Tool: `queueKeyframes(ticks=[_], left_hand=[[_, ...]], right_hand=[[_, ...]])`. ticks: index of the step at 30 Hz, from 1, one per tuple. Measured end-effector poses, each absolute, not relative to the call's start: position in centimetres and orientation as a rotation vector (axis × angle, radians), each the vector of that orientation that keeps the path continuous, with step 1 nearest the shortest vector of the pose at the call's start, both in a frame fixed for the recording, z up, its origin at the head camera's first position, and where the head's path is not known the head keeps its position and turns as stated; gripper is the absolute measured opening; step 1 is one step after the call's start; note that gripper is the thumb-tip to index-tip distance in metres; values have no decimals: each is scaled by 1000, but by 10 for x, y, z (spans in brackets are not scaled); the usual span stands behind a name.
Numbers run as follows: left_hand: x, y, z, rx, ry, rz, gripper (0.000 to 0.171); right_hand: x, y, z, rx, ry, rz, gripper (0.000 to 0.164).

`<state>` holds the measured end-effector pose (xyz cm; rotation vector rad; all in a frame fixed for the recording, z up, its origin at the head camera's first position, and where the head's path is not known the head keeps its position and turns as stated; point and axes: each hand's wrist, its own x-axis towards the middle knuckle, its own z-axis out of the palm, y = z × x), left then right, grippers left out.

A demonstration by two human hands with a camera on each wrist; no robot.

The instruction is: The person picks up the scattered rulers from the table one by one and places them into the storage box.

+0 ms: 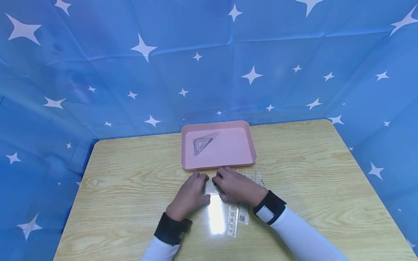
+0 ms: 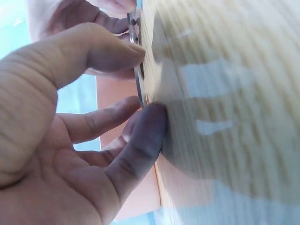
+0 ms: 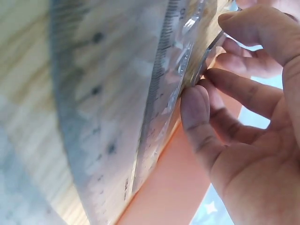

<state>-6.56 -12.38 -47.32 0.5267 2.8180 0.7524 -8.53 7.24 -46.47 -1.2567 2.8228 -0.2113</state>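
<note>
A thin clear plastic piece with printed marks point(image 1: 210, 188) lies low over the table between both hands, in front of the pink tray point(image 1: 222, 167). My left hand point(image 1: 192, 197) grips its left side, thumb and fingertips at the thin edge point(image 2: 138, 86) in the left wrist view. At its other side my right hand point(image 1: 240, 186) pinches the edge, and covers part of it. Under and beside the right hand lie a clear ruler with a row of cut-out holes point(image 1: 232, 221), another clear strip point(image 1: 243, 214) and a clear pointed piece point(image 1: 259, 178).
Inside the tray, toward its left, lies a clear set square point(image 1: 203, 143). The wood-grain table point(image 1: 130, 188) reflects a bright patch of light just below the hands. A blue curtain with white stars point(image 1: 209, 72) hangs behind the table's far edge.
</note>
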Motion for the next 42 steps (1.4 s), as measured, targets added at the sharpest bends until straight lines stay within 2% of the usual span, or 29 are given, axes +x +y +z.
queueKeyframes(ticks=[9,24,33,42], left_hand=[[-66,-122,-470,494,2772,847,47],[-63,-115,-464,333,2693,848,66],[-60,-111,-461,285,2671,891,51],[-57,-112,-457,286,2672,1047,52]], right_hand=[[-88,74,-464,-1049,2726,-358,50],[-87,74,-469,-959,2679,-481,52],[-83,74,-476,-973,2705,-485,56],[-78,76,-466,-959,2745,-502,54]])
